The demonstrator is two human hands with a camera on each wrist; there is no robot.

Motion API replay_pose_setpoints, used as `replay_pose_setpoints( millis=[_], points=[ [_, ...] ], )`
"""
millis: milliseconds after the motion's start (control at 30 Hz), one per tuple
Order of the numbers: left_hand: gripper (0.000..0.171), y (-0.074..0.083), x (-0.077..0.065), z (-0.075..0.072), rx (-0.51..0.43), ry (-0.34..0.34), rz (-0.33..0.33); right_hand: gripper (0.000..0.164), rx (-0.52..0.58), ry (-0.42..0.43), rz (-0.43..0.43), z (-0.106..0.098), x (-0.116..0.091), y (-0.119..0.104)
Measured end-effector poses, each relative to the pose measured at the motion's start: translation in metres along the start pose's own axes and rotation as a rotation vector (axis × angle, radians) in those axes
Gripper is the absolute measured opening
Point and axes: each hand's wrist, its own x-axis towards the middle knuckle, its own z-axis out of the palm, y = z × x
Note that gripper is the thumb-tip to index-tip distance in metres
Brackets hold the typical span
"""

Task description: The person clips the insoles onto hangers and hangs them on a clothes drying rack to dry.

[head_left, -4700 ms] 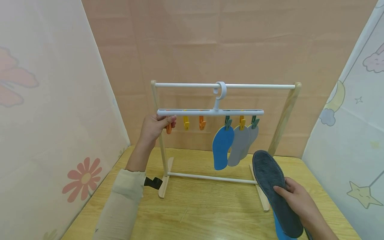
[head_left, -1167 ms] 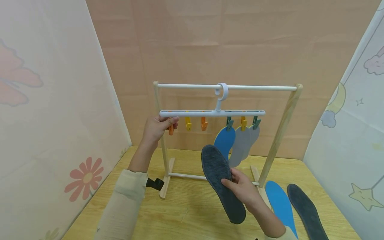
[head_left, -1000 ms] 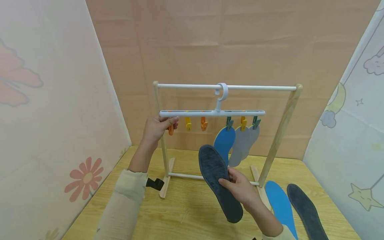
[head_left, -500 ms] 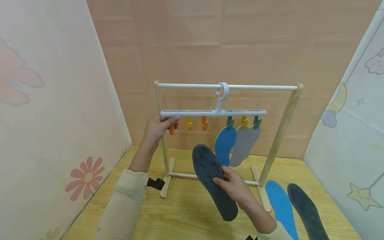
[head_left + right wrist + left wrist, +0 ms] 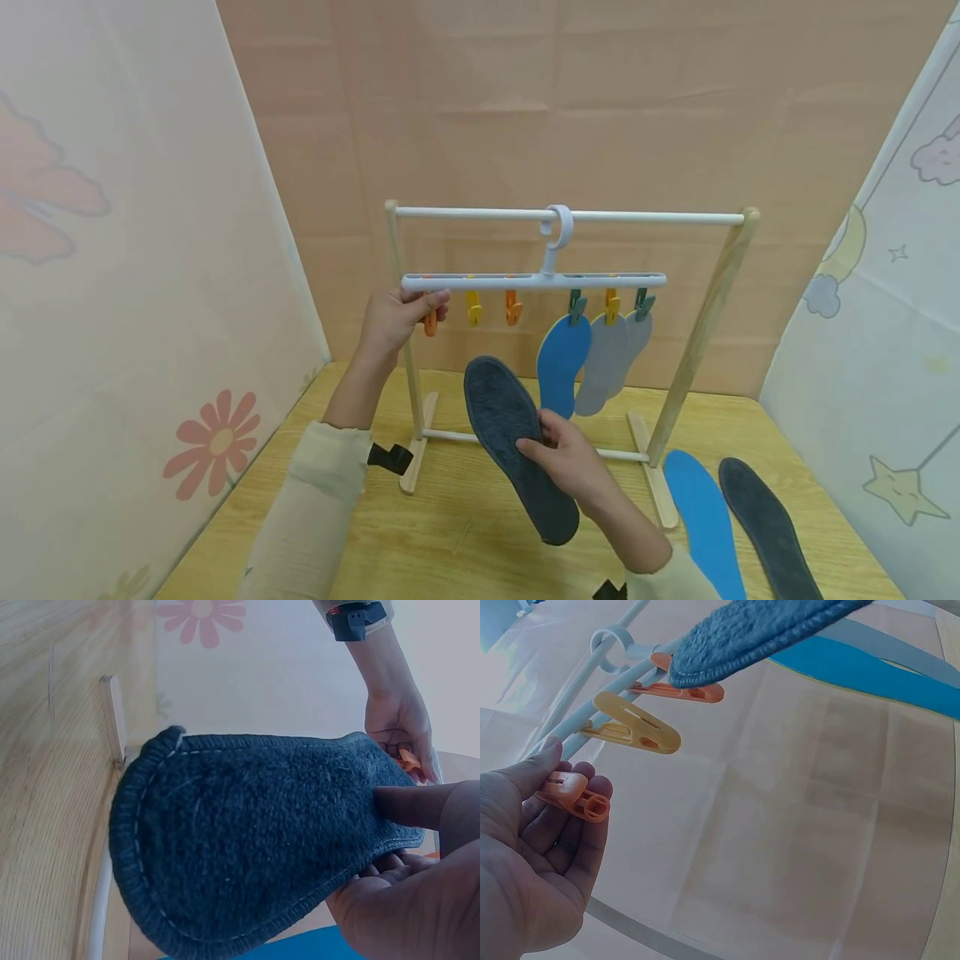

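In the head view my left hand [image 5: 390,323] pinches the orange clothespin [image 5: 431,323] at the left end of a white clip hanger [image 5: 480,283]. The left wrist view shows that clothespin [image 5: 568,793] between thumb and fingers, with nothing in its tip. My right hand [image 5: 570,462] grips a dark grey fuzzy insole [image 5: 498,404] by its middle, thumb on top. The insole is tilted, its upper end below the free yellow clothespin [image 5: 474,310] and second orange clothespin [image 5: 513,310]. A blue insole [image 5: 561,358] and two pale grey insoles [image 5: 602,367] hang from the right-hand clothespins.
The hanger's hook goes over the top bar [image 5: 645,217] of a wood-and-white rack. A blue insole [image 5: 701,517] and another dark grey insole [image 5: 765,517] lie on the wooden table [image 5: 420,550] at the right. Printed cloth walls stand on both sides.
My right hand has carried the dark grey insole from the far right leftward, past the hanging blue insole toward the left-hand clothespins. My left hand keeps its hold on the orange clothespin.
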Motion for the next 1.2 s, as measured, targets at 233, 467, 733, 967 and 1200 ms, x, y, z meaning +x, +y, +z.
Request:
replay_pose_setpoints(
  millis=[233,467,733,967,1200],
  points=[
    [0.044,0.000,-0.001,0.000,-0.008,-0.001,-0.008,0.035,-0.009,0.013,-0.009,0.008,0.005,-0.002],
    [0.045,0.001,-0.001,0.000,-0.001,-0.005,-0.006,0.033,-0.015,0.026,-0.007,0.015,0.010,-0.006],
    [0.037,0.004,-0.002,0.000,0.002,0.018,-0.025,0.034,0.014,0.015,-0.025,0.024,0.017,-0.008],
    [0.034,0.002,-0.002,0.000,0.000,0.015,-0.037,0.031,0.010,0.034,-0.020,0.032,0.021,-0.010],
    [0.035,0.001,-0.001,0.000,0.010,0.011,-0.045,0.031,0.005,0.056,-0.022,0.039,0.026,-0.012]
  ],
)
